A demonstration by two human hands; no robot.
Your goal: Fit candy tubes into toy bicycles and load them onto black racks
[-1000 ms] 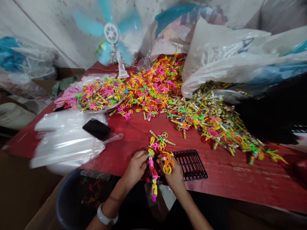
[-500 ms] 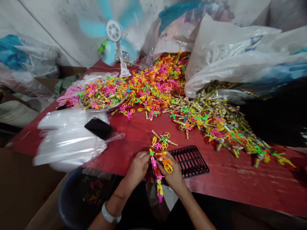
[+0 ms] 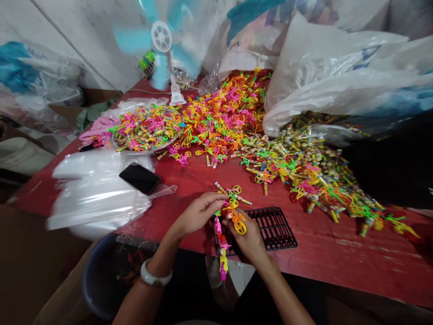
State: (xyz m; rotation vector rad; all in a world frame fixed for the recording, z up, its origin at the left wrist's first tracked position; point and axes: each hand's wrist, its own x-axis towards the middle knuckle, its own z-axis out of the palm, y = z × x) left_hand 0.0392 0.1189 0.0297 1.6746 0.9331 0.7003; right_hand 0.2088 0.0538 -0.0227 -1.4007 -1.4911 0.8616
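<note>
An orange and yellow toy [image 3: 238, 221] sat in the grip of the person's right hand [image 3: 249, 237], its wheel turned outward, over the left part of a black rack [image 3: 274, 228]. The left hand [image 3: 203, 211] reached across with fingers stretched toward the loose green toy [image 3: 236, 189] just beyond; whether the fingertips had closed on anything could not be told. Below them, a line of pink, red and yellow toys [image 3: 220, 239] ran past the near edge of the red table [image 3: 192, 176].

A printed tube [image 3: 221, 186] lay near the loose toy, the wording on its wrapper too small to read. Farther back spread a heap of bright toys [image 3: 223, 115], with a pile of printed tubes [image 3: 314, 153] to its right. A clear tray [image 3: 149, 151] stood loaded on the left, beside a pink bag [image 3: 98, 127] whose dark lettering was illegible. A dark-screened phone [image 3: 140, 178] rested on clear plastic bags [image 3: 98, 194]. Behind, a white sack [image 3: 331, 58] carried blue print, creased beyond reading, and a fan [image 3: 161, 37] blurred.
</note>
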